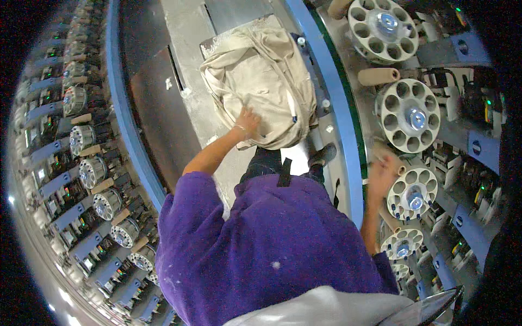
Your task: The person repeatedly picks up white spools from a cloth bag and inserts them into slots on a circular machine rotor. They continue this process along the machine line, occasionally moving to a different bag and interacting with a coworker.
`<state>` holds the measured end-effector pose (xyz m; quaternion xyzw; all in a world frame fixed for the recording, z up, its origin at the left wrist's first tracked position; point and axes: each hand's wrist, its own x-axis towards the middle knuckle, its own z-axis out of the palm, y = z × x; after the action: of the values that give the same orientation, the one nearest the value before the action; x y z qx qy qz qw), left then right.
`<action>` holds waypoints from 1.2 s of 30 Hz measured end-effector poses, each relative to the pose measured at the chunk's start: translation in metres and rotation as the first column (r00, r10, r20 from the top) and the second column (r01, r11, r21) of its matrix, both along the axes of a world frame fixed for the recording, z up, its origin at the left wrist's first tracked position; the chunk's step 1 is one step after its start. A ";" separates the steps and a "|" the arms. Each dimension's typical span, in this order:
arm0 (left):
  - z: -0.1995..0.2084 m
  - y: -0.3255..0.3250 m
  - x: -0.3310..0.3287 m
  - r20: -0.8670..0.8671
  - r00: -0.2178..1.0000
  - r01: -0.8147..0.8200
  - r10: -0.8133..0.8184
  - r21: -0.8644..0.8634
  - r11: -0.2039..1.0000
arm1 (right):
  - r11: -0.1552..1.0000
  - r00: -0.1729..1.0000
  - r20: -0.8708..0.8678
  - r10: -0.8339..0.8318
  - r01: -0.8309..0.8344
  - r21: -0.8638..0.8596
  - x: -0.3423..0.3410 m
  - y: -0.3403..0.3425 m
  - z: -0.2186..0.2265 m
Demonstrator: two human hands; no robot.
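Your right hand's (385, 162) fingers are badly blurred. They're over the side of a tan tube (401, 169), but I can't tell if they grip it, brush it or just pass in front. Risk: if there's no real hold, a sideways bump could shift the tube or rap your knuckles on the round magazine (416, 193) just beside it. That magazine has blue-tipped pieces (408, 218) standing along its lower edge; a careless wrist could tip one.

Your left hand's (248, 122) fingers point down into the near left part of the beige cloth sack (255, 76), bent a little. Can't tell if they pinch fabric or something under them. The sack lies slack and creased on the metal deck (198, 111) in front of you, between the blue rails. Cause for trouble: loose folds. Pull with that hand and the cloth could ruck up and hide small parts.

Also watch the slim white stick (292, 103) with a dark tip, on the sack's right side. If the cloth is tugged, it could roll into a crease.

Further out: your purple sleeve (387, 274) sits close to the lower magazines (402, 243). Leaning right could snag it.
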<state>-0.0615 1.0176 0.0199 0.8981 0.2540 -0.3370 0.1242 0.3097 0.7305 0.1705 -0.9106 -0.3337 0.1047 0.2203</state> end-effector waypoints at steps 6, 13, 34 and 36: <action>-0.003 0.004 -0.067 0.046 0.987 -0.114 0.152 -0.468 0.876 | 0.964 0.912 -0.382 0.150 -0.220 -0.147 -0.168 0.142 -0.173; 0.017 0.103 -0.105 0.196 0.846 -0.407 0.496 -0.364 0.838 | 0.963 0.774 -0.618 -0.140 -0.040 -0.267 -0.197 0.173 -0.142; 0.246 0.247 -0.050 0.922 0.270 -0.615 0.278 -0.057 0.787 | 0.891 0.266 -0.963 0.031 0.428 0.147 -0.135 0.188 0.065; 0.284 0.256 -0.045 0.869 0.482 -0.498 -0.115 0.379 0.780 | 0.897 0.257 -0.965 0.045 0.416 0.152 -0.121 0.186 0.063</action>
<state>-0.1063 1.2741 0.3037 0.8963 0.3539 0.2670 -0.0122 0.1888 0.9165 0.2338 -0.6355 -0.0353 0.5336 0.5569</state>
